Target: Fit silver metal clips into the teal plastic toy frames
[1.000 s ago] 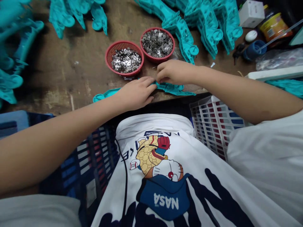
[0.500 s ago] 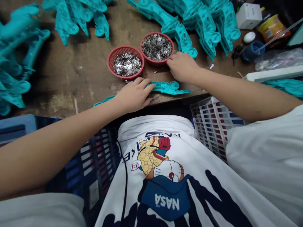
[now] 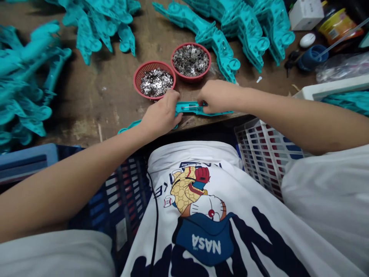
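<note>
A flat teal plastic part (image 3: 190,108) lies along the near edge of the wooden table (image 3: 95,96). My left hand (image 3: 161,115) grips its left end. My right hand (image 3: 215,96) pinches something small and thin against the part's middle; what it holds is too small to name. Just behind the hands stand two red baskets: the left basket (image 3: 138,75) holds shiny metal pieces, and the right basket (image 3: 206,65) holds darker metal pieces.
Piles of teal plastic parts lie at the far left (image 3: 25,88), back centre (image 3: 98,23) and back right (image 3: 245,30). A white box (image 3: 305,13), a jar (image 3: 336,25) and a blue cup (image 3: 313,57) sit at the far right. Slatted crates flank my lap: a dark one (image 3: 115,192) and a white one (image 3: 259,150).
My right hand went out to the right basket, then came back to the teal part. My left hand shifted its grip on the part's left end.
</note>
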Demonstrator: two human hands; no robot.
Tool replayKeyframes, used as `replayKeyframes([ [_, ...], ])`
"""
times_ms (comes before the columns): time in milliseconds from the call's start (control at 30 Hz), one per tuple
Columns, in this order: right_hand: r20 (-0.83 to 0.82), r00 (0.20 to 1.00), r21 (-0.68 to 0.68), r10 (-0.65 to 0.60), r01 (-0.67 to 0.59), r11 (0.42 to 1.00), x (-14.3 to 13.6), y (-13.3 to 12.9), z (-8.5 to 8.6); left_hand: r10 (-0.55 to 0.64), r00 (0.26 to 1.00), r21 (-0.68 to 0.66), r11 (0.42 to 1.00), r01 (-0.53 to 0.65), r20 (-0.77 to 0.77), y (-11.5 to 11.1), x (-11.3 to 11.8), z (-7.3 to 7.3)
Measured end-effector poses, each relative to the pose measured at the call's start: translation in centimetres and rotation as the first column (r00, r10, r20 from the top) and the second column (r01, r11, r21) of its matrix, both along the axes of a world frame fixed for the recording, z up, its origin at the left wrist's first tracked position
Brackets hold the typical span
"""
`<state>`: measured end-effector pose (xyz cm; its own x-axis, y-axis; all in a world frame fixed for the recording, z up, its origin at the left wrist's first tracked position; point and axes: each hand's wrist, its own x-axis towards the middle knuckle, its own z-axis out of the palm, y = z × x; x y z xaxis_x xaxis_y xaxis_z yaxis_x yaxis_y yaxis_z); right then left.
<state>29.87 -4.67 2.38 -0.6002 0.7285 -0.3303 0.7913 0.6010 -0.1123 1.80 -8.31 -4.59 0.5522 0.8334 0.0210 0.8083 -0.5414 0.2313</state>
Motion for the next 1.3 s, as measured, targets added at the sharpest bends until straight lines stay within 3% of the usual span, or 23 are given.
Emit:
replayKeyframes([
  [233,-0.014,1.000,0.097,0.003,-0.001,0.995,-0.5,-0.6,-0.1,-0.117,0.993,0.002,0.993,0.117,-0.034,-0.2,0.0,0.9],
  [433,-0.010,0.999,0.075,-0.047,0.047,0.996,-0.6,-0.5,-0.6,-0.182,0.980,-0.026,0.983,0.181,-0.077,0.0,-0.3,0.8],
  [667,0.165,0.986,0.080,0.028,-0.042,0.996,-2.3,-2.5,1.7,-0.185,0.971,-0.015,0.983,0.184,-0.151,0.5,0.7,0.3],
  [767,0.181,0.983,0.099,0.016,-0.034,0.995,-2.7,-3.0,1.2,-0.183,0.975,-0.014,0.983,0.183,-0.127,0.8,0.6,0.0],
  [867,0.094,0.996,0.123,-0.009,-0.003,0.992,-1.8,-2.2,-0.4,-0.176,0.982,-0.005,0.984,0.176,-0.068,0.7,0.4,-0.3],
  [1000,-0.110,0.994,0.099,0.002,0.009,0.995,1.3,0.8,-2.1,-0.120,0.992,0.005,0.993,0.120,-0.032,0.3,0.4,-0.3],
  [1133,-0.336,0.939,0.037,-0.075,0.092,0.995,3.1,2.7,-1.5,-0.180,0.982,0.005,0.984,0.181,-0.057,0.3,0.4,-0.2],
  [1300,-0.456,0.870,-0.029,-0.190,0.199,0.980,1.0,1.1,-0.4,-0.190,0.979,0.025,0.981,0.192,-0.074,0.4,0.4,-0.4],
])
